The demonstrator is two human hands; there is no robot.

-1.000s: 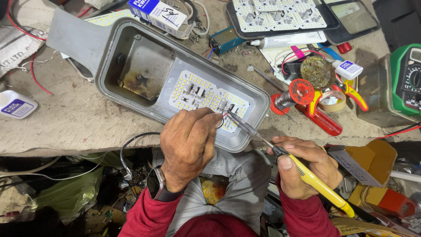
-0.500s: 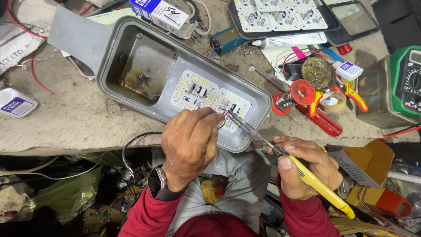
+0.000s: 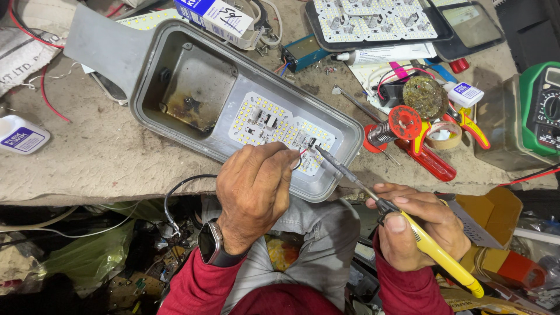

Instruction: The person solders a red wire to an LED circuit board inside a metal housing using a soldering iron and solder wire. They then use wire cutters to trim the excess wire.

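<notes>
My left hand (image 3: 254, 189) was pinched together on a thin red wire (image 3: 303, 151), holding its end down on the white LED board (image 3: 280, 125) inside the grey street-light housing (image 3: 175, 52), which lay slantwise across the worktop (image 3: 93, 157) with its rounded end overhanging the near edge above my lap. My right hand (image 3: 417, 224) was clamped around the yellow handle of the soldering iron (image 3: 373, 195), the tip resting on the board just beside the wire end and my left fingertips (image 3: 289, 156).

The danger, as I judged it, lay in that closeness: a small slip of the iron could burn my fingertips or scorch the wire's insulation. Too long a dwell might lift the pad or damage a neighbouring LED, and a shaky wire could leave a dull, weak joint. The housing's overhang also meant a heavy press could tip or shift it.

Near the right edge of the worktop lay a red solder reel (image 3: 396, 125), red-handled pliers (image 3: 431, 157), a roll of tape (image 3: 440, 134) and a green multimeter (image 3: 542, 108).
</notes>
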